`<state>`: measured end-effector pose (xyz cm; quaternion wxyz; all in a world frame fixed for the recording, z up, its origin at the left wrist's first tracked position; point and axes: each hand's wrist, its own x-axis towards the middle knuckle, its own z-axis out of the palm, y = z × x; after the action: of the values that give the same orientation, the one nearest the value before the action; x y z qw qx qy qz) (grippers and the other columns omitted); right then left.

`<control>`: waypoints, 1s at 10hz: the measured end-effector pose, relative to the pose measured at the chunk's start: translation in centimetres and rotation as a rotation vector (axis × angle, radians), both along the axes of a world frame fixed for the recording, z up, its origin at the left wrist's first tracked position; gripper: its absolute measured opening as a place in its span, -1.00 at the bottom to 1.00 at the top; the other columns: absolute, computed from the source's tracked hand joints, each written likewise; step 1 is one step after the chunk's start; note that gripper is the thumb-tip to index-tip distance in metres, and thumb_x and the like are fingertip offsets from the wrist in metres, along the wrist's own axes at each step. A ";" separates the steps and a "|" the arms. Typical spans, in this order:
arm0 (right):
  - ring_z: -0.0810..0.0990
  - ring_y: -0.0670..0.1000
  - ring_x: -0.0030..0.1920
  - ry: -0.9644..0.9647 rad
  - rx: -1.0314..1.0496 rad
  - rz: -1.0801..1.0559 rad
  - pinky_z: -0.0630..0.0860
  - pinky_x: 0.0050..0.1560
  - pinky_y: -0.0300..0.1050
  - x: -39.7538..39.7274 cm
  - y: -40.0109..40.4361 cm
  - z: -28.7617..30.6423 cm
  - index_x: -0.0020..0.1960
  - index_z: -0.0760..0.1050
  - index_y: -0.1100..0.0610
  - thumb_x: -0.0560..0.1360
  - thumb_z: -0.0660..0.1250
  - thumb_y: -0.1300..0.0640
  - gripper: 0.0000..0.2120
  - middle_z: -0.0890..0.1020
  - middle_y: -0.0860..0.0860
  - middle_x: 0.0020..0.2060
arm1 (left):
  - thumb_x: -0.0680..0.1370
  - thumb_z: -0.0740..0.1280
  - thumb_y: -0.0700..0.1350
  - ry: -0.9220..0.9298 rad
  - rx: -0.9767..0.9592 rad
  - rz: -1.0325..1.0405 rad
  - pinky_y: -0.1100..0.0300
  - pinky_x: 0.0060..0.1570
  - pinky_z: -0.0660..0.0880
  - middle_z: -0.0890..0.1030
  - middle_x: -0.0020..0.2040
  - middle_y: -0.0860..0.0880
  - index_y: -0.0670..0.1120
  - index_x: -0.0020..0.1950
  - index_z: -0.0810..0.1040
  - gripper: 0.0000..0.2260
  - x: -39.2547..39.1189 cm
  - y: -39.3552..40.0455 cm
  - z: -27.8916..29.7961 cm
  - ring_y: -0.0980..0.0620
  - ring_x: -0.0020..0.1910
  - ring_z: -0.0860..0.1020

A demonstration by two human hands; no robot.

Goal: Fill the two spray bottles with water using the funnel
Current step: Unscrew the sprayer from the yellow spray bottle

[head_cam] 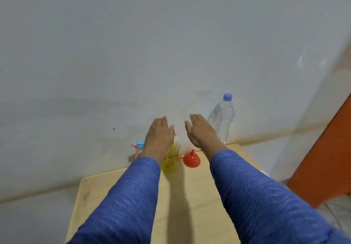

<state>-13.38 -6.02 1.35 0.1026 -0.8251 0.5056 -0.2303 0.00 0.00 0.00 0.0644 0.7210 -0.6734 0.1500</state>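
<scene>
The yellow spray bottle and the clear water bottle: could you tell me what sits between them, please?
The head view shows a red plastic funnel between them on the wooden table.

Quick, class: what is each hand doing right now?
Left hand: open, fingers straight, holding nothing.
Right hand: open, fingers straight, holding nothing.

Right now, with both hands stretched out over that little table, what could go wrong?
The water bottle stands upright at the table's far corner, close beside the right hand; a careless sweep might topple it. The left hand hides much of the yellow spray bottle, so a blind reach could knock it over. The red funnel lies loose nearby.
</scene>
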 end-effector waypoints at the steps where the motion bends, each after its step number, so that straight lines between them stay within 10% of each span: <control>1: 0.30 0.10 0.38 0.029 0.068 -0.016 0.20 0.37 -0.07 -0.7 0.2 -3.2 0.40 0.24 0.27 0.64 0.01 0.05 -0.58 0.37 0.14 0.34 | 0.36 -0.13 -0.56 0.006 0.019 -0.027 -0.03 0.33 0.25 0.29 0.31 -0.33 -0.26 0.28 0.33 -0.43 -0.8 0.3 -3.5 -0.25 0.30 0.28; 3: 0.24 0.09 0.45 0.018 0.190 0.078 0.18 0.39 -0.08 -0.9 -1.6 -9.9 0.46 0.20 0.21 0.63 0.07 0.05 -0.55 0.30 0.13 0.43 | 0.55 0.13 0.02 0.278 0.064 0.109 0.33 0.11 0.35 0.53 0.22 0.04 0.01 0.30 0.36 -0.67 -1.9 -0.9 -11.4 0.12 0.18 0.43; 5: 0.33 0.10 0.41 -0.082 0.335 0.197 0.22 0.38 -0.12 0.2 -5.1 -14.8 0.46 0.24 0.17 0.60 0.18 0.06 -0.53 0.36 0.12 0.42 | 0.60 0.17 -0.02 0.639 -0.116 0.294 0.03 0.40 0.23 0.27 0.46 -0.23 -0.25 0.48 0.17 -0.48 -2.0 -3.4 -16.0 -0.15 0.45 0.27; 7: 0.44 0.06 0.33 -0.188 0.369 0.274 0.28 0.33 -0.20 1.3 -8.1 -17.5 0.44 0.29 0.14 0.56 0.26 0.06 -0.52 0.45 0.07 0.36 | 0.60 0.20 -0.09 0.933 -0.169 0.396 0.09 0.16 0.35 0.43 0.32 -0.34 -0.28 0.45 0.22 -0.53 -1.1 -6.5 -17.7 -0.29 0.27 0.45; 9: 0.57 -0.01 0.17 -0.335 0.418 0.332 0.49 0.20 -0.06 1.8 -8.9 -18.8 0.43 0.31 -0.05 0.48 0.25 -0.05 -0.48 0.59 -0.01 0.22 | 0.41 0.13 0.32 1.172 -0.267 0.427 0.26 -0.05 0.35 0.56 0.19 0.02 0.05 0.43 0.32 -0.35 -1.8 -6.6 -18.2 0.05 0.11 0.53; 10: 0.52 -0.07 0.25 -0.410 0.446 0.324 0.45 0.27 -0.09 1.3 -8.2 -18.7 0.42 0.34 -0.02 0.47 0.27 -0.11 -0.47 0.56 -0.04 0.26 | 0.55 0.26 0.12 1.235 -0.280 0.497 0.40 -0.05 0.28 0.52 0.27 0.04 0.05 0.44 0.32 -0.52 -2.8 -6.0 -17.5 0.18 0.15 0.44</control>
<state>-12.09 -14.20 -17.36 0.4151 -0.7885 0.3749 -0.2558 -2.84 -6.04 -17.55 0.4934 0.7926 -0.3019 -0.1931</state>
